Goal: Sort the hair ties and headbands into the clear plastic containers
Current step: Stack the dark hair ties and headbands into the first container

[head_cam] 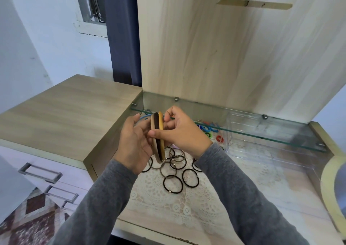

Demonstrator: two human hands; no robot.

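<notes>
Both hands hold a small stack of headbands [158, 138], beige, dark brown and mustard, upright above the table. My left hand [133, 141] cups the stack from the left. My right hand [180, 130] pinches it from the right with thumb and fingers. Below them several black and brown hair ties [173, 184] lie loose on a white lace mat [187, 203]. Coloured hair ties [211, 129] sit further back under a glass shelf. A clear plastic container [265, 143] stands to the right, with nothing visible inside it.
A glass shelf [243, 132] runs across above the back of the table. A raised wooden cabinet top [65, 117] is at the left, with drawer handles [40, 172] below. A tall wood panel [224, 48] stands behind. A round mirror edge [335, 194] shows at the right.
</notes>
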